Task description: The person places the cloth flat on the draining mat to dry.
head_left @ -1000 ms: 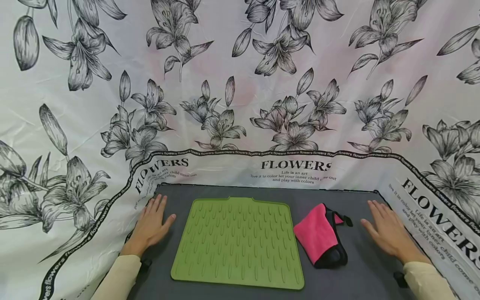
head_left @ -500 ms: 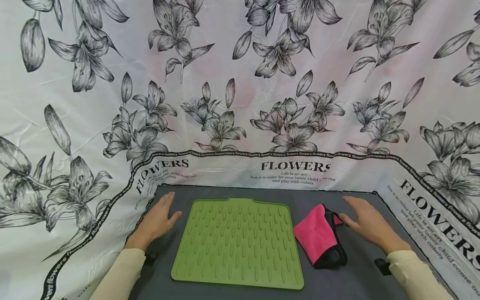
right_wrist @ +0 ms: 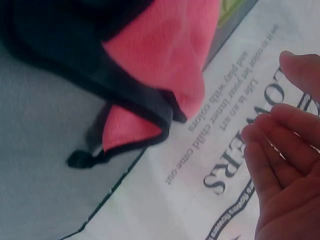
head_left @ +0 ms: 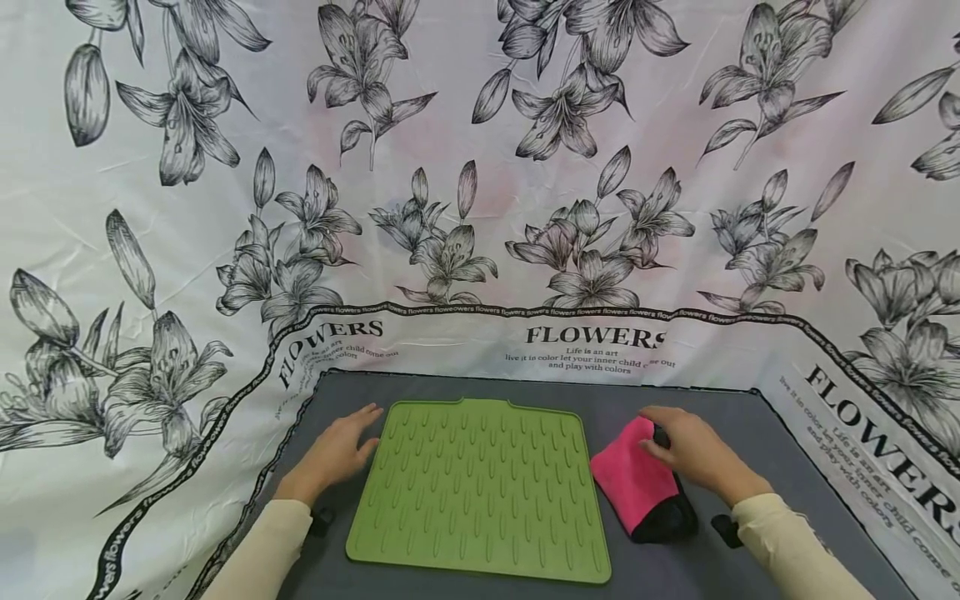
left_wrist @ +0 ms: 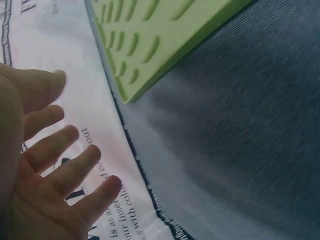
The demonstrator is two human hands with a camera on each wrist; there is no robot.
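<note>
A green rectangular mat (head_left: 480, 492) with rows of raised ridges and a small tab at its far edge lies flat on the grey table. To its right is a crumpled pink cloth (head_left: 636, 479) with black edging; in the right wrist view its black loop (right_wrist: 82, 159) sticks out at one corner. My left hand (head_left: 333, 454), fingers spread and relaxed, is just left of the mat's far-left corner. Held above the far-right part of the cloth, my right hand (head_left: 697, 454) has its fingers extended, thumb apart, and hides some of the black edging.
A white sheet printed with black lilies and lettering (head_left: 596, 336) hangs behind and along both sides of the grey tabletop (head_left: 480, 385). Dark straps (head_left: 726, 530) show at the wrists, by the cream sleeves (head_left: 787, 542).
Both hands have moved inward from the table's sides. The left has come to the mat's edge, the right over the cloth. Mat and cloth have stayed in place.
</note>
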